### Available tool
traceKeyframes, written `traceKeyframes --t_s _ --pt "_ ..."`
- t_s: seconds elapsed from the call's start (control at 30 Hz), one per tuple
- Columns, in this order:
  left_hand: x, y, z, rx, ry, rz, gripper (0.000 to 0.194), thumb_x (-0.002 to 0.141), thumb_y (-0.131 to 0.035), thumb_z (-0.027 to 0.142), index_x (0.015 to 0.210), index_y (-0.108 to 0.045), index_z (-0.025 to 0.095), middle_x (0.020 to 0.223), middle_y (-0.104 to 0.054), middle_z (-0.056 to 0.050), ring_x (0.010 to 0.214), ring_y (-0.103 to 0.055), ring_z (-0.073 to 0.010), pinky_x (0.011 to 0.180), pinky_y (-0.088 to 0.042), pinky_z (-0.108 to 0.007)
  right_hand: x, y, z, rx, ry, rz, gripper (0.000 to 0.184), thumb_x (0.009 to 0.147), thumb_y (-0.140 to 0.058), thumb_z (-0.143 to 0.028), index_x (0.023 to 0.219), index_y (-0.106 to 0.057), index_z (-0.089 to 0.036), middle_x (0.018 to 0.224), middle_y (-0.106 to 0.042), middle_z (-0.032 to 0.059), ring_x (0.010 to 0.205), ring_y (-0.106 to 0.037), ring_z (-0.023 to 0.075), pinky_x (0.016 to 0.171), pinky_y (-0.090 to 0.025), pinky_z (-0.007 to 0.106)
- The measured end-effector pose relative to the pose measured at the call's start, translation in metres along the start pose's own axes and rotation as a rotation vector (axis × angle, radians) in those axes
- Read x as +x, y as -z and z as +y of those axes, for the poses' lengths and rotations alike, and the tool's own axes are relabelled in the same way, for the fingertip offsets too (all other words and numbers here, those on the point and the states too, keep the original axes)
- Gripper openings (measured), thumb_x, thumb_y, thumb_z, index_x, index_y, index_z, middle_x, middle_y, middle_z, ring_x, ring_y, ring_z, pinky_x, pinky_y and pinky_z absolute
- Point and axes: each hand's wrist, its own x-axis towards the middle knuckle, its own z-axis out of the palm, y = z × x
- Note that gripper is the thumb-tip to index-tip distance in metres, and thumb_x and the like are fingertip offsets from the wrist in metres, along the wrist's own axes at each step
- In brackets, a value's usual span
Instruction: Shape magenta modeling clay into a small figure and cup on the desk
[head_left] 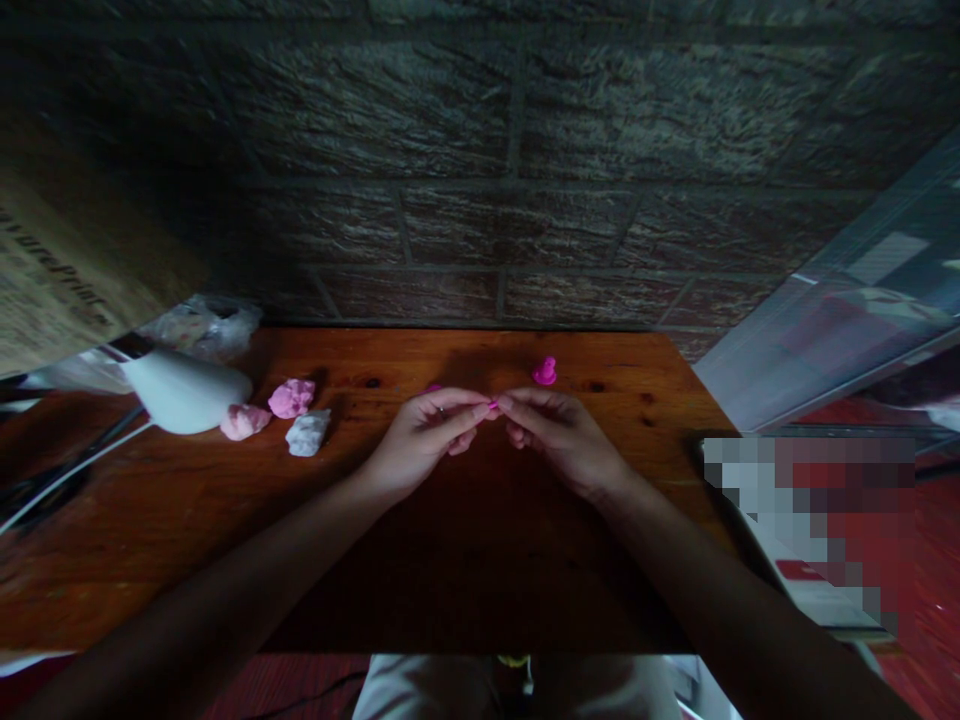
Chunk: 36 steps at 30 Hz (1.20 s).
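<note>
Both my hands meet over the middle of the wooden table [187, 510]. My left hand [431, 432] and my right hand [551, 430] pinch together a tiny magenta piece of clay [493, 406] between their fingertips. Just behind my right hand a small magenta clay figure [544, 371] stands on the table. A sliver of magenta clay [433, 388] shows behind my left hand. To the left lie a pink clay lump [291, 397], a pale pink lump [244, 422] and a white lump [307, 433].
A white rounded object [184, 391] with a cable lies at the table's left, with crumpled clear plastic [206, 325] behind it. A brick-patterned wall [480, 170] backs the table. A cardboard box [67, 250] is at far left, a glass panel [840, 320] at right.
</note>
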Motion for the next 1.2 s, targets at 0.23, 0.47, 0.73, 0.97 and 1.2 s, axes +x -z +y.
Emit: traceKeyframes --t_s 0.23,0.47,0.73,0.97,1.2 --pt "0.0001 0.0008 -0.0027 -0.028 0.009 0.027 0.025 0.076 -0.086 0.035 0.093 -0.081 0.017 0.072 -0.069 -0.002 0.054 -0.046 -0.0066 0.049 -0.033 -0.020 0.0000 -0.0012 0.0014 -0.019 0.019 0.003 0.034 0.074 -0.084 -0.051 0.086 -0.079 -0.020 0.065 -0.061 -0.0027 0.058 -0.048 0.0090 0.056 -0.039 0.025" --pt "-0.0001 0.0020 -0.0066 0.008 -0.027 0.073 0.019 0.075 -0.088 0.030 0.088 -0.082 0.018 0.069 -0.065 0.000 0.055 -0.048 -0.0062 0.050 -0.033 -0.020 -0.0002 -0.0039 0.0032 -0.008 0.003 0.001 0.035 0.076 -0.083 -0.052 0.087 -0.077 -0.019 0.063 -0.058 -0.0033 0.058 -0.047 0.0093 0.056 -0.039 0.025" --pt "0.0018 -0.0037 -0.0007 -0.113 0.062 0.062 0.024 0.067 -0.092 0.034 0.081 -0.081 0.017 0.070 -0.070 -0.003 0.053 -0.044 -0.0057 0.049 -0.031 -0.021 -0.0016 -0.0048 0.0020 0.017 0.013 0.002 0.034 0.077 -0.083 -0.051 0.088 -0.076 -0.020 0.064 -0.056 -0.0041 0.058 -0.046 0.0091 0.056 -0.038 0.026" --pt "0.0012 -0.0051 0.0005 -0.191 0.078 0.125 0.026 0.059 -0.097 0.030 0.078 -0.082 0.019 0.072 -0.071 -0.002 0.058 -0.051 -0.0067 0.051 -0.034 -0.020 -0.0019 -0.0054 0.0045 0.065 -0.008 -0.013 0.033 0.077 -0.083 -0.050 0.093 -0.079 -0.021 0.068 -0.061 -0.0028 0.059 -0.048 0.0088 0.056 -0.038 0.025" --pt "0.0013 -0.0051 0.0011 -0.168 0.072 0.097 0.028 0.061 -0.096 0.034 0.078 -0.082 0.018 0.062 -0.065 0.001 0.054 -0.048 -0.0058 0.051 -0.035 -0.019 -0.0011 -0.0048 0.0054 0.134 -0.022 -0.021 0.026 0.072 -0.089 -0.038 0.093 -0.081 -0.026 0.071 -0.066 -0.0030 0.060 -0.049 0.0088 0.058 -0.040 0.025"
